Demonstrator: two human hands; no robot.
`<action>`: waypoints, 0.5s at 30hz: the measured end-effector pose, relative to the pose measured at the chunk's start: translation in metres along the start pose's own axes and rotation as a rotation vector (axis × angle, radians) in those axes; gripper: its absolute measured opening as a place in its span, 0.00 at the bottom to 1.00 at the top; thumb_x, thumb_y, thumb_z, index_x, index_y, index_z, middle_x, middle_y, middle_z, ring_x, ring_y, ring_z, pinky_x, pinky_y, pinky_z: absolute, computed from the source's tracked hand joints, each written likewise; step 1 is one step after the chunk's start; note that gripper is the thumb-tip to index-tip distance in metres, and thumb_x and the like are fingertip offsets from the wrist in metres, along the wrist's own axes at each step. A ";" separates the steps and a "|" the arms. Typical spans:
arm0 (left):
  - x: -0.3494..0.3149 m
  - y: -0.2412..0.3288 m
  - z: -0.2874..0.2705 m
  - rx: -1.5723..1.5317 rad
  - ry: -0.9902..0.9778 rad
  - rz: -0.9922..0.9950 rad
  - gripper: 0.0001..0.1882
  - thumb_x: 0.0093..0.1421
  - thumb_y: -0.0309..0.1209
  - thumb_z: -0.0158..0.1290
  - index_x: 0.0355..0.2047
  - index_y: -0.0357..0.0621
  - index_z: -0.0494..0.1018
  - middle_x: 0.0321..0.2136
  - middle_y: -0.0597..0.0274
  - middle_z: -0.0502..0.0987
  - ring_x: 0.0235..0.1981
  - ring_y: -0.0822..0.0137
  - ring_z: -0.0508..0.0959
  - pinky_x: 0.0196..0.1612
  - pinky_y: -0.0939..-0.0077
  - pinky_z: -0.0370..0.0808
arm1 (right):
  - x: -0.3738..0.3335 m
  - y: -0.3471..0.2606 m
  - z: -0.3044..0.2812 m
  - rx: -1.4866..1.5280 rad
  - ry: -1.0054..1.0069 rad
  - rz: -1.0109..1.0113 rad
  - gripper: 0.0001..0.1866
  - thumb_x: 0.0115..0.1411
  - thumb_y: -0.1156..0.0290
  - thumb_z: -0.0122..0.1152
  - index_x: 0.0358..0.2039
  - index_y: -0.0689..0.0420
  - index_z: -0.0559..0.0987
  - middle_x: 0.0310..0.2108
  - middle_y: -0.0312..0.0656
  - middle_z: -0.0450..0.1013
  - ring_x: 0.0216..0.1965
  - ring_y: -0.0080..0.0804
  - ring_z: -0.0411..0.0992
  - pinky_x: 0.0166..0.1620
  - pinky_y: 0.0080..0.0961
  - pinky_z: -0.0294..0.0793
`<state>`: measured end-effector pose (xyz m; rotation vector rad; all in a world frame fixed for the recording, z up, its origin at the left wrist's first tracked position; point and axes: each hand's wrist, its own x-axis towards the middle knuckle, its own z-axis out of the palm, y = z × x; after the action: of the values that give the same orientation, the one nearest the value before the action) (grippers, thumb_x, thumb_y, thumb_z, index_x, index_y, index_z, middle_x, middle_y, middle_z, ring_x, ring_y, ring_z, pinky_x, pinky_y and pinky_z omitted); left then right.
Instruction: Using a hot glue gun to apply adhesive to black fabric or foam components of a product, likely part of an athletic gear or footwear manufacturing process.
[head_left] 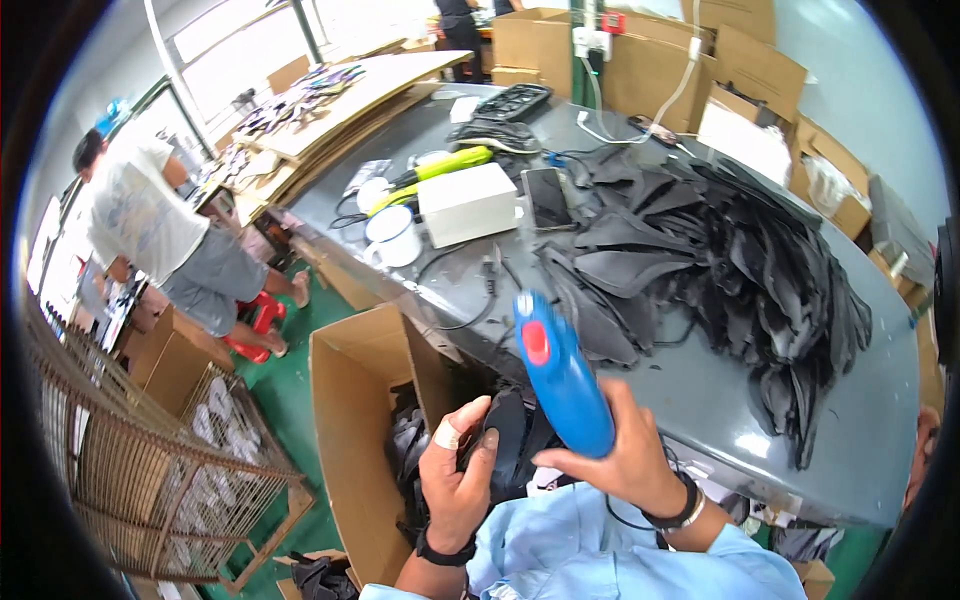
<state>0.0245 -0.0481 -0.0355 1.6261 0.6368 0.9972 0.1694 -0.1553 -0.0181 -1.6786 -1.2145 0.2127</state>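
Note:
In my right hand (635,455) is a blue corded hand tool (566,385) with a red button, its end pointing away over the table's near edge. Its exact kind cannot be made out. My left hand (458,465), with a bandage on one finger, pinches a black curved fabric piece (508,425) just left of the tool. An open cardboard box (355,400) stands below, partly filled with similar black pieces. To the right on the grey table (690,400) lies a large heap of black leaf-shaped pieces (720,240).
A white box (470,205), a white mug (394,238), a yellow-green tool (455,163) and a phone (545,198) lie across the table. Cables (490,275) run near its edge. A wire cage (190,480) stands at left, with another person (165,220) beyond it.

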 end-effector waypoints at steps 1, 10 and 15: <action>0.001 0.005 0.003 -0.040 -0.073 -0.027 0.15 0.57 0.17 0.51 0.46 0.34 0.72 0.38 0.59 0.76 0.39 0.72 0.75 0.45 0.80 0.70 | 0.006 0.001 -0.001 0.143 0.043 0.065 0.35 0.45 0.57 0.73 0.46 0.63 0.66 0.31 0.52 0.75 0.29 0.47 0.77 0.31 0.33 0.76; -0.039 -0.010 0.044 -0.328 -0.136 0.402 0.13 0.60 0.32 0.46 0.26 0.34 0.73 0.25 0.50 0.78 0.29 0.55 0.78 0.37 0.65 0.74 | 0.023 0.001 -0.014 0.479 0.105 0.265 0.30 0.46 0.75 0.70 0.47 0.61 0.65 0.34 0.38 0.71 0.36 0.22 0.71 0.40 0.21 0.72; -0.035 -0.032 0.072 -1.072 -0.001 -0.256 0.25 0.56 0.48 0.55 0.42 0.41 0.66 0.41 0.58 0.71 0.49 0.63 0.69 0.59 0.66 0.61 | 0.021 -0.006 -0.017 0.607 -0.009 0.245 0.32 0.46 0.77 0.69 0.51 0.62 0.64 0.37 0.38 0.69 0.38 0.23 0.71 0.42 0.22 0.72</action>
<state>0.0712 -0.1038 -0.0815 0.5820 0.2046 0.8985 0.1863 -0.1496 0.0028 -1.2797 -0.8303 0.6696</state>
